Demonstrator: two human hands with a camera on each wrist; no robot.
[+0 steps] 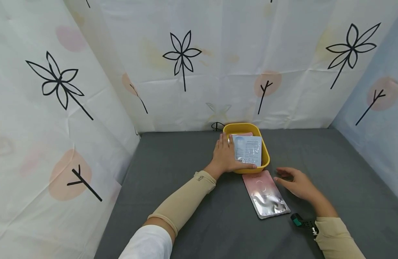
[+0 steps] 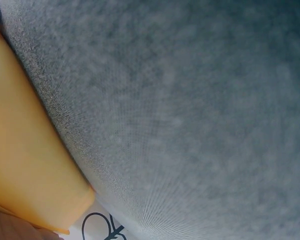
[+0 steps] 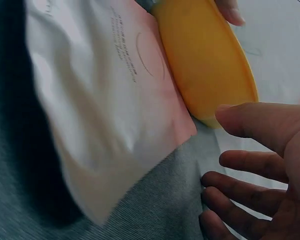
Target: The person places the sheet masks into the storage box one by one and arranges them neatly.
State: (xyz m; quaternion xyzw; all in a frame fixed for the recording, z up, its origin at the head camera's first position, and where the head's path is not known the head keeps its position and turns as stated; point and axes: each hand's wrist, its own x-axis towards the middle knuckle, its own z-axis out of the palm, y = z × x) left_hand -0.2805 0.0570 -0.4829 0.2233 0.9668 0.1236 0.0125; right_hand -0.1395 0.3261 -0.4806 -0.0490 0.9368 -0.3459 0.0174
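Observation:
A yellow plastic basket stands near the back wall. My left hand lies over its left side, fingers straight along the rim and thumb stretched across the front rim. Inside the basket sits a pale blue printed packet, with a pink packet partly hidden behind it. On the table in front lies a pink and silver foil pouch, its far end against the basket. Just right of that pouch is my right hand, fingers loosely bent and apart, holding nothing. In the right wrist view its thumb overlaps the basket's corner.
Dark grey cloth covers the table. White patterned curtains rise behind the basket and at both sides. A black strap with a green-faced device is at my right wrist.

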